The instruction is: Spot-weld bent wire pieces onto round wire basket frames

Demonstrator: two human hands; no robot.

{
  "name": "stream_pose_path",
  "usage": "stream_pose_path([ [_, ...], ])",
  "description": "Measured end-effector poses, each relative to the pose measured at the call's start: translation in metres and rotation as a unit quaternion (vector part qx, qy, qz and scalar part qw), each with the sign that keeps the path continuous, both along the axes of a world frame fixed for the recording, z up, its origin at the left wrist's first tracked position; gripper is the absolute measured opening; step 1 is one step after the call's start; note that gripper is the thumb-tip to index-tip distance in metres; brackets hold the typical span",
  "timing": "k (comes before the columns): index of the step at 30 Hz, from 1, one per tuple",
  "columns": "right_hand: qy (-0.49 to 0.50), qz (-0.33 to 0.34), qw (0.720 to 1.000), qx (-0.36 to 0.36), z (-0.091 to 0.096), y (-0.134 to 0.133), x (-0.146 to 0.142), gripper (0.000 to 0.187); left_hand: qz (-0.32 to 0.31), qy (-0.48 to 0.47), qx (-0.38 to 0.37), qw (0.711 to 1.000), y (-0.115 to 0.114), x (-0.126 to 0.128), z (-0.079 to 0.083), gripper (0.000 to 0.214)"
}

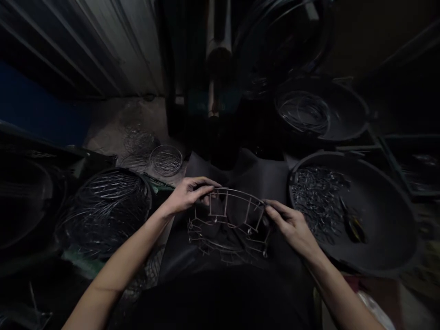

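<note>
A round wire frame (237,192), with bent uprights and small shiny loops along its lower side, is held tilted above my lap. Its top rim curves between my two hands. My left hand (194,192) pinches the left end of that rim between thumb and fingers. At the right end, my right hand (287,221) grips the rim with the thumb underneath. Dark cloth (202,172) covers my lap behind and below the frame. The frame's lower part is dim against the cloth, so its far wires are hard to make out.
On the right, a black basin (388,229) holds many small bent wire pieces (316,197) and pliers with yellow handles (357,229). Another basin (347,110) behind contains coiled wire. To the left stands a tub of wire lengths (110,206); round wire frames (166,160) lie on the floor.
</note>
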State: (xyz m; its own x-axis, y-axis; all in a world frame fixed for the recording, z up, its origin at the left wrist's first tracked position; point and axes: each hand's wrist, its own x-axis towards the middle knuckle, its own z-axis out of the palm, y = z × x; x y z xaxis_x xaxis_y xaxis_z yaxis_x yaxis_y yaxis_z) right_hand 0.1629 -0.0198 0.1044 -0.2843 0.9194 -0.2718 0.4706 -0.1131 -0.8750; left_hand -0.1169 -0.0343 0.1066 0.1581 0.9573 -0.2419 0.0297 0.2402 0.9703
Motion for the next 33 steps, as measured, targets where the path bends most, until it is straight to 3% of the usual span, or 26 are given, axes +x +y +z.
stream_pose_path([
  [3,0.027,0.017,0.999,-0.009,0.000,0.004,-0.005,0.041,-0.015,0.005,-0.032,0.999,0.004,-0.004,0.002,0.032],
  [7,0.040,0.036,0.999,-0.006,0.001,0.012,-0.011,0.040,-0.015,0.048,-0.006,0.999,0.005,-0.006,-0.003,0.027],
  [10,0.032,0.083,0.995,0.034,-0.004,0.028,-0.006,0.042,0.042,0.037,0.006,0.998,0.003,-0.018,-0.013,0.030],
  [13,0.036,0.078,0.994,0.072,-0.016,0.045,0.005,0.055,0.140,-0.011,0.013,0.990,0.003,-0.038,-0.031,0.033],
  [17,0.067,0.121,0.990,0.010,-0.032,0.048,-0.002,0.062,0.226,-0.071,-0.006,0.972,-0.001,-0.060,-0.053,0.036],
  [22,0.088,0.132,0.987,-0.021,-0.030,0.040,-0.033,0.066,0.237,-0.064,-0.001,0.969,-0.013,-0.066,-0.057,0.040],
  [27,0.083,0.159,0.984,0.003,-0.022,0.044,-0.040,0.052,0.238,-0.070,-0.002,0.969,-0.024,-0.068,-0.054,0.039],
  [33,0.116,0.110,0.987,-0.027,-0.029,0.040,-0.045,0.050,0.247,-0.074,0.010,0.966,-0.032,-0.070,-0.064,0.037],
])
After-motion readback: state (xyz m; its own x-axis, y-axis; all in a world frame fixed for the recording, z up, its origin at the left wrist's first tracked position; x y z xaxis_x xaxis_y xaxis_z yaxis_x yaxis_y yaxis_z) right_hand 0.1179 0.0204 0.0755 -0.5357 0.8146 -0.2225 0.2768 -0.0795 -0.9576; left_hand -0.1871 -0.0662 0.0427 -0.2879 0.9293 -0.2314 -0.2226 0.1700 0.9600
